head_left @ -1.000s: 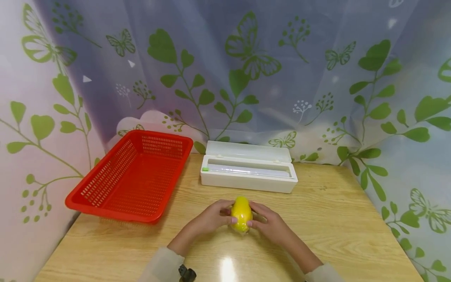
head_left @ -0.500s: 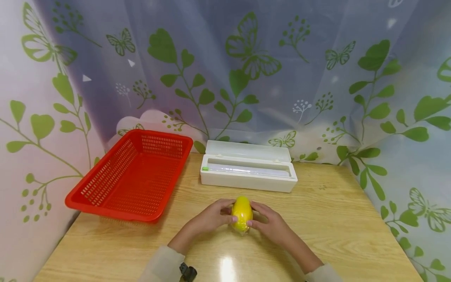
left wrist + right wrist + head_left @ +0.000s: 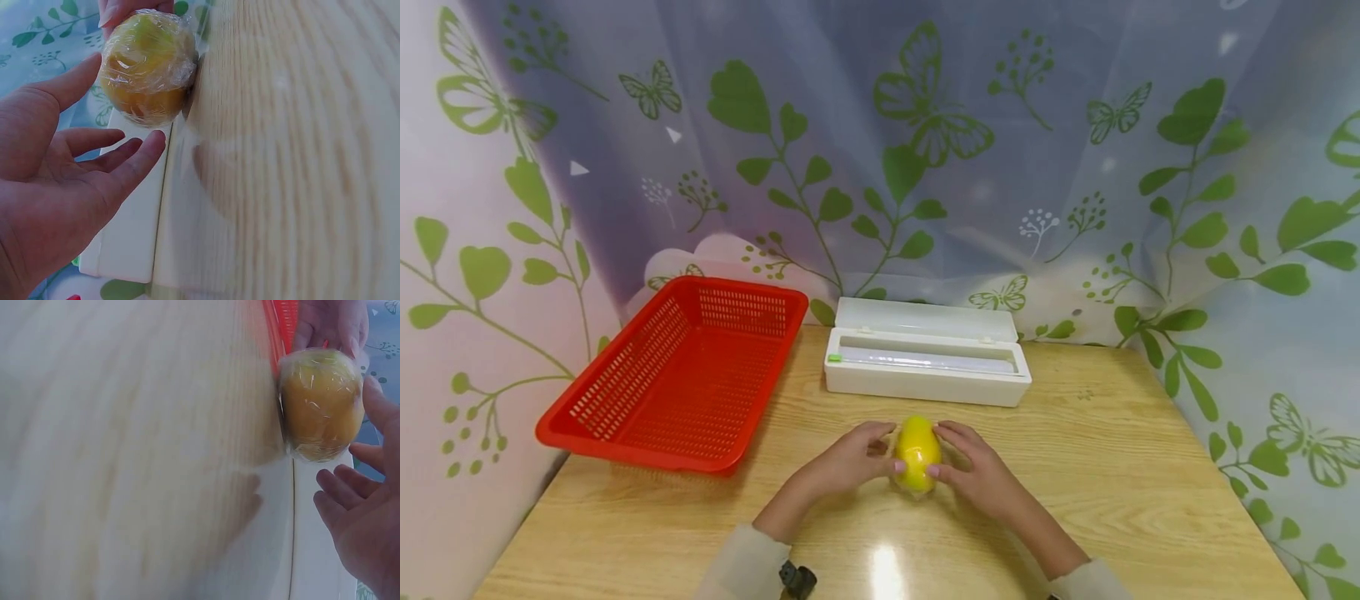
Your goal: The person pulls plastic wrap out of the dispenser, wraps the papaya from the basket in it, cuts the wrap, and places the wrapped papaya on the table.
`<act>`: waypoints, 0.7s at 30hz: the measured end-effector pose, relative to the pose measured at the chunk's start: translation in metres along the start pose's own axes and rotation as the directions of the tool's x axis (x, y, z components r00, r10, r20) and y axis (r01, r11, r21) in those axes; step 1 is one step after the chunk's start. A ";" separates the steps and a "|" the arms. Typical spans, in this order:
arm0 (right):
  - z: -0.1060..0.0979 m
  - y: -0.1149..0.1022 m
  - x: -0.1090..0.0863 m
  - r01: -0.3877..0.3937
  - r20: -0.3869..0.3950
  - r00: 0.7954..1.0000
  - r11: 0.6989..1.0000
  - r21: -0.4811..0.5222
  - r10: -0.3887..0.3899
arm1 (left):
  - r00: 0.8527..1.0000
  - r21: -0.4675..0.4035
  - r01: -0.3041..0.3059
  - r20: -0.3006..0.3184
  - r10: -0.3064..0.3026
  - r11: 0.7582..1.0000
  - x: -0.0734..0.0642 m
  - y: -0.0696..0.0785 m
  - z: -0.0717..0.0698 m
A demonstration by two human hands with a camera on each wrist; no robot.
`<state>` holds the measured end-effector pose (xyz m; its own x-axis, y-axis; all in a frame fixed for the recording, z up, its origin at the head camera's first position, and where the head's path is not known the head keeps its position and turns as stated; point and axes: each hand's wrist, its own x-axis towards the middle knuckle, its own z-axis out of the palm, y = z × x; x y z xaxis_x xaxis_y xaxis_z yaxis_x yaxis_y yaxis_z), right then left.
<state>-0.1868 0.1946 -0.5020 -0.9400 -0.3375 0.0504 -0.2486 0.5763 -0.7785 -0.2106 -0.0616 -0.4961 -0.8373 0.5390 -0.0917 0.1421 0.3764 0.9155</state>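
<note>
A yellow fruit (image 3: pixel 917 454) wrapped in clear cling film sits on the wooden table in front of me. In the left wrist view the fruit (image 3: pixel 149 69) shows creased film and a greenish patch. My left hand (image 3: pixel 850 461) is at its left side, thumb tip right at the film and the other fingers relaxed and apart from it. On the opposite side, my right hand (image 3: pixel 983 475) has its thumb at the near edge. In the right wrist view, the loosely spread fingers of the right hand (image 3: pixel 369 500) stand beside the wrapped fruit (image 3: pixel 322 406).
Behind the fruit stands a white cling film dispenser (image 3: pixel 925 386), lid up, with a roll inside. A red plastic basket (image 3: pixel 700 375) stands to the left. A patterned curtain (image 3: pixel 850 192) closes off the back of the wooden table (image 3: pixel 1112 467).
The fingertips of both hands have loosened slightly away from the fruit's sides. The fruit has shifted a touch to the right. The head view has moved a little.
</note>
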 end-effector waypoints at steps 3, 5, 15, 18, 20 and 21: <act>-0.001 0.000 0.000 -0.002 -0.009 1.000 1.000 0.013 0.002 | 1.000 0.014 0.001 -0.008 -0.001 1.000 0.001 0.001 0.001; -0.001 0.000 0.000 -0.002 -0.002 1.000 0.999 0.033 0.002 | 1.000 0.020 0.005 -0.015 -0.005 1.000 0.001 0.001 0.001; -0.003 0.003 0.000 0.028 -0.001 1.000 0.995 0.096 -0.028 | 0.999 0.013 0.019 -0.044 -0.018 1.000 0.001 0.008 0.001; -0.003 0.003 0.000 0.023 -0.007 1.000 0.995 0.100 -0.022 | 0.999 0.003 0.008 -0.043 -0.008 1.000 0.001 0.009 0.001; -0.003 0.004 0.000 0.021 -0.009 1.000 0.994 0.103 -0.021 | 0.999 0.001 0.007 -0.045 -0.007 1.000 0.002 0.009 0.001; -0.004 0.004 0.000 0.021 -0.010 1.000 0.995 0.101 -0.020 | 0.999 0.002 0.006 -0.046 -0.006 1.000 0.002 0.010 0.001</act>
<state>-0.1887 0.1995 -0.5028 -0.9370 -0.3419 0.0722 -0.2435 0.4907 -0.8366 -0.2101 -0.0565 -0.4879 -0.8618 0.5011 -0.0789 0.1379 0.3810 0.9142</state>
